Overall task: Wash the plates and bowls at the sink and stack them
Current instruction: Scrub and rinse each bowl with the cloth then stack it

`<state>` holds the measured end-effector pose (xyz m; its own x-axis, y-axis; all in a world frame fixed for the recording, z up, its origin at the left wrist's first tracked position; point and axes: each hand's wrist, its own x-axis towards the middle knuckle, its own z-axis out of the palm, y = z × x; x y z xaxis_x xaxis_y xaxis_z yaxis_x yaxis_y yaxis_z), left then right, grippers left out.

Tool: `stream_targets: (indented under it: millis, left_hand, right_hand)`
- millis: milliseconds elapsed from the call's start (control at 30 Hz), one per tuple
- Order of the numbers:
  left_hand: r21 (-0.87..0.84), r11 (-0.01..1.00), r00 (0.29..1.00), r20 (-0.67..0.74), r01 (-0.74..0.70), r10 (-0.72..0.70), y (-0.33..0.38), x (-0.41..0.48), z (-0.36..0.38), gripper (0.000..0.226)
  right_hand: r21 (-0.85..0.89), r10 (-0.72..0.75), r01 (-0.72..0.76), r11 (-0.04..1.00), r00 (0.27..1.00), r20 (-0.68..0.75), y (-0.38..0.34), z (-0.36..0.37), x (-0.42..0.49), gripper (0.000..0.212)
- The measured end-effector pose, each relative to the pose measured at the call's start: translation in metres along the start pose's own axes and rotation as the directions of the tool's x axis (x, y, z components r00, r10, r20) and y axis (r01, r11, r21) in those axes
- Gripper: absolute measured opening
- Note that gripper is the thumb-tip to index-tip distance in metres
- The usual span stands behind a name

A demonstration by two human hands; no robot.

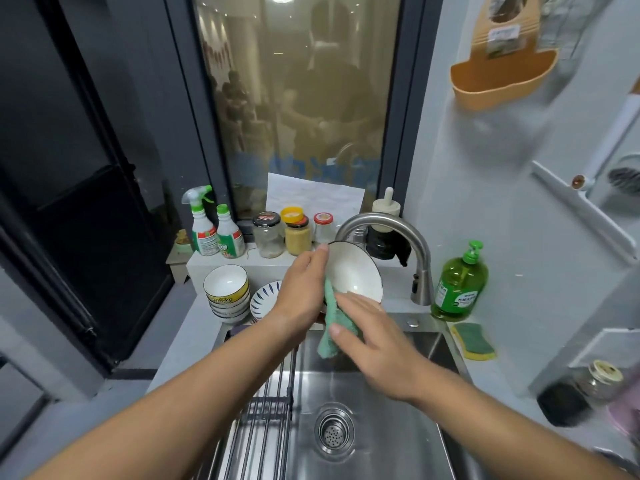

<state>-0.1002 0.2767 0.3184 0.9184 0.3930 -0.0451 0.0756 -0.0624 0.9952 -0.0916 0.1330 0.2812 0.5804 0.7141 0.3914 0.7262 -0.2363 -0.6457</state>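
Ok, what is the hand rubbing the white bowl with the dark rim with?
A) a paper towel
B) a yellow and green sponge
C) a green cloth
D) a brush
C: the right hand presses a green cloth against the white bowl with the dark rim, while the yellow and green sponge lies beside the steel sink.

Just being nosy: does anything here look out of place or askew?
Nothing looks spilled or broken. Only the patterned plate stands tilted on edge beside the bowl stack instead of lying flat.
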Motion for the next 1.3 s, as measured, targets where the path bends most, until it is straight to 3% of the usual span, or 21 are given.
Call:
stream_targets:
  millis: [67,133,200,267,367,433,500,567,667,767,867,967,1067,1100,1200,1300]
  left_hand:
    - [-0.073,0.995,0.996,0.060,0.064,-0.060,0.004,-0.002,-0.011,0.032]
    - [-0.047,0.992,0.982,0.154,0.120,-0.112,0.007,-0.002,-0.022,0.030]
    - [-0.001,0.988,0.968,0.199,0.154,-0.151,0.005,0.000,-0.026,0.035]
    - [-0.053,0.983,0.976,0.139,0.176,-0.168,0.002,0.001,-0.021,0.035]
    - [-0.149,0.965,0.977,0.035,0.214,-0.212,-0.004,0.004,-0.006,0.040]
    - [-0.138,0.964,0.974,0.044,0.226,-0.222,-0.009,0.005,-0.004,0.044]
    - [-0.091,0.964,0.965,0.102,0.251,-0.242,-0.008,0.004,-0.013,0.044]
    - [0.002,0.951,0.932,0.200,0.309,-0.303,-0.007,0.004,-0.025,0.039]
    - [0.178,0.895,0.820,0.359,0.409,-0.446,-0.009,0.018,-0.040,0.039]
    - [0.171,0.854,0.734,0.447,0.491,-0.512,-0.009,0.026,-0.044,0.055]
    - [-0.025,0.847,0.703,0.571,0.530,-0.423,-0.023,0.019,-0.040,0.085]
    - [-0.259,0.813,0.754,0.586,0.521,-0.297,-0.046,-0.002,-0.027,0.090]
    - [-0.397,0.854,0.903,0.394,0.337,-0.173,-0.059,-0.008,-0.015,0.089]
    - [-0.405,0.864,0.922,0.356,0.298,-0.151,-0.058,-0.009,-0.012,0.089]
    - [-0.378,0.873,0.905,0.400,0.309,-0.147,-0.042,-0.013,-0.010,0.070]
    - [-0.424,0.771,0.830,0.506,0.475,-0.233,-0.028,-0.008,-0.019,0.061]
  right_hand:
    - [-0.287,-0.171,0.188,0.939,0.982,0.081,0.014,-0.010,-0.001,0.026]
    - [-0.569,-0.266,0.347,0.745,0.938,0.224,0.042,-0.032,0.001,0.033]
    - [-0.668,-0.275,0.430,0.607,0.903,0.331,0.059,-0.050,0.006,0.030]
    - [-0.688,-0.229,0.381,0.618,0.924,0.306,0.055,-0.046,0.011,0.032]
    - [-0.531,-0.158,0.167,0.831,0.985,0.063,0.028,-0.007,0.015,0.027]
    - [-0.387,-0.130,0.100,0.917,0.990,-0.053,0.020,0.008,0.016,0.018]
    - [-0.420,-0.204,0.177,0.890,0.979,-0.018,0.028,0.001,0.011,0.019]
    - [-0.524,-0.272,0.311,0.793,0.950,0.154,0.044,-0.016,0.006,0.022]
    - [-0.573,-0.274,0.402,0.714,0.914,0.300,0.048,-0.036,0.002,0.032]
    - [-0.501,-0.269,0.339,0.796,0.940,0.209,0.030,-0.031,0.000,0.030]
    - [-0.326,-0.081,0.072,0.943,0.997,-0.014,0.009,-0.024,-0.008,0.027]
    - [0.104,0.217,-0.208,0.973,0.973,-0.078,-0.003,-0.016,-0.010,0.025]
    - [0.378,0.324,-0.255,0.890,0.937,-0.130,-0.011,-0.005,-0.004,0.026]
    - [0.448,0.334,-0.243,0.860,0.933,-0.135,-0.012,-0.003,-0.002,0.030]
    - [0.382,0.272,-0.200,0.902,0.951,-0.145,-0.018,-0.001,0.000,0.039]
    - [0.100,0.112,-0.102,0.990,0.988,-0.106,-0.009,0.000,-0.006,0.044]
